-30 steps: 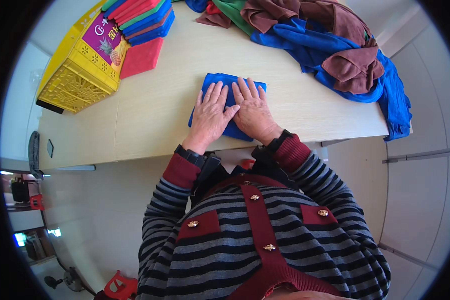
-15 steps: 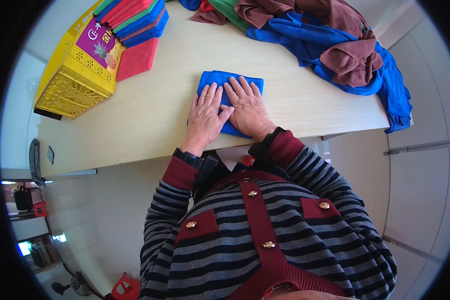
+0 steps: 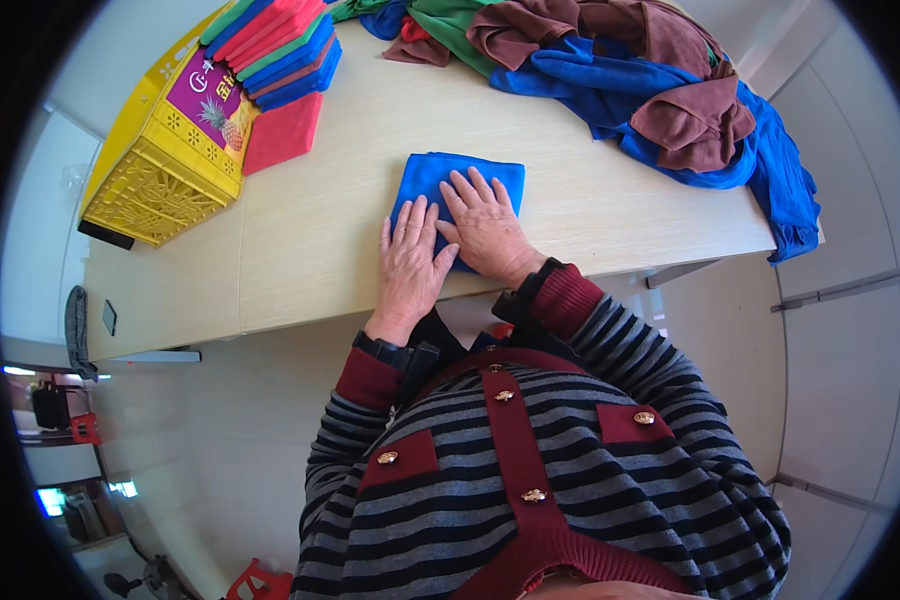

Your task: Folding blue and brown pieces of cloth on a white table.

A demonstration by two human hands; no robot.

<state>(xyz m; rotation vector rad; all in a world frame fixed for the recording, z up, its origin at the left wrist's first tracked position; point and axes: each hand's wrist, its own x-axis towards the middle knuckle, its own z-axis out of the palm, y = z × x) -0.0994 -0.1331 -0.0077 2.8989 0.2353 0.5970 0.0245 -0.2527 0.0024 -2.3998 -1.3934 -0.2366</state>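
Observation:
A blue cloth (image 3: 432, 172), folded into a flat rectangle, lies near the table's front edge. My left hand (image 3: 410, 260) rests flat on its left part, fingers stretched forward. On the right part lies my right hand (image 3: 487, 228), also flat, with its fingers a little spread. The two hands touch or nearly touch at the thumbs, and they hide the nearer half of the cloth. Neither hand grips anything.
At the left stands a yellow basket (image 3: 175, 185) beside a stack of folded cloths (image 3: 290, 60) in several colours. A red folded cloth (image 3: 283, 133) lies by it. Loose blue, brown and green cloths (image 3: 695, 120) are heaped along the table's (image 3: 590, 200) far right.
Both hands have slid a little toward me over the folded blue cloth, showing more of its far part. The view has shifted slightly.

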